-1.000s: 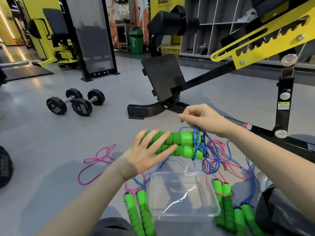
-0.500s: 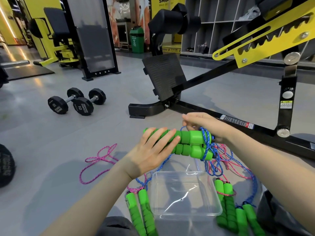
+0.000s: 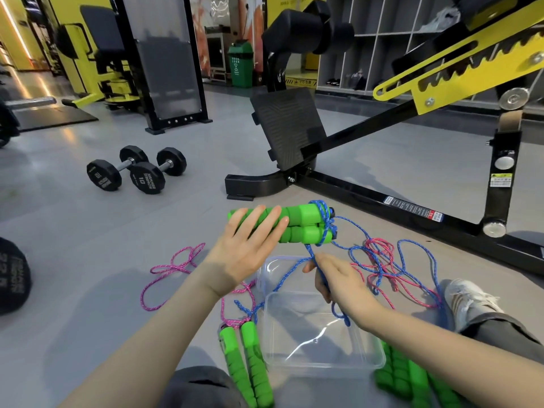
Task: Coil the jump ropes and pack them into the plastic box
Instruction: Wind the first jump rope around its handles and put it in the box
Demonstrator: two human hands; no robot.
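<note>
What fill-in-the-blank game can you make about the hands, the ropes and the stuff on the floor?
The left hand holds two ____ foam jump-rope handles.
The right hand pinches a ____ braided rope.
Two black ____ marked 10 lie on the grey floor.
Missing words: green, blue, dumbbells.

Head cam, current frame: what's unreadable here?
- Left hand thumb: behind the green handles, so the grip is unclear.
- Handle pair at lower right: partly under the right forearm, cut by the bottom edge.
- Weight plate: cut by the left edge.
- Blue rope and pink rope: tangled, ends untraceable.
</note>
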